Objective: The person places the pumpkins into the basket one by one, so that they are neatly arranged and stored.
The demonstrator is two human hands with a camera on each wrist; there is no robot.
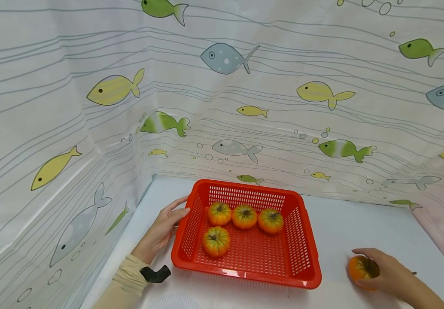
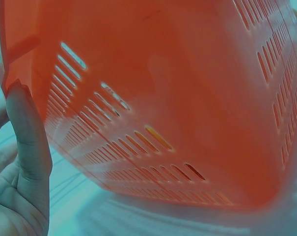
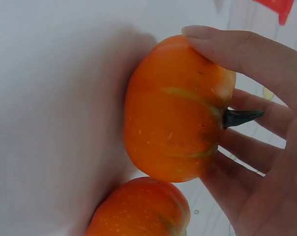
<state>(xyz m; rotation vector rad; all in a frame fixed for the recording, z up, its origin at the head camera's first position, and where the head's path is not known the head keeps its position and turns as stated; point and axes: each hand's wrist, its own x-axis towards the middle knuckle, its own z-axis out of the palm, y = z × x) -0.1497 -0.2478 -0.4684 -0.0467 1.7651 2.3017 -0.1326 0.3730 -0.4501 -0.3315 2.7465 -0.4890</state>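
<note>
A red plastic basket with slotted walls stands on the white table. Three orange pumpkins line its back, and one more pumpkin sits at the front left. At the basket's left side, my left hand holds the rim, its thumb reaching up to the lip. Off to the right of the basket, my right hand grips a small pumpkin, thumb and fingers spread around its stem side. Right beside that one is a second pumpkin, mostly hidden by the hand in the head view.
Walls of white sheeting printed with fish enclose the table at the back and both sides. A black strap piece is on the left sleeve.
</note>
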